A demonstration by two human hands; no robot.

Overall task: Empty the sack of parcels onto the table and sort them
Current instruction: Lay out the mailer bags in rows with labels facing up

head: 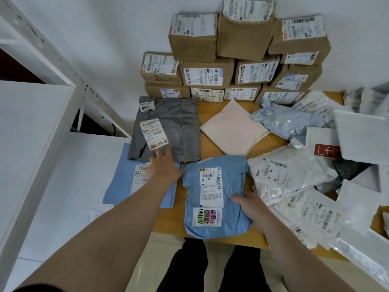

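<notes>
The left hand (164,167) reaches forward, fingers (156,158) straight and spread, tips touching the near edge of the grey parcel (176,127) below its label, holding nothing; the right hand (250,202) lies on the right edge of the blue parcel (233,175), which overhangs the near edge of the desk (210,110); whether those fingers curl under it I cannot tell. Stacked cardboard boxes (207,76) stand at the back; a cream parcel (233,127) lies mid-desk; white parcels (290,175) heap at the right.
</notes>
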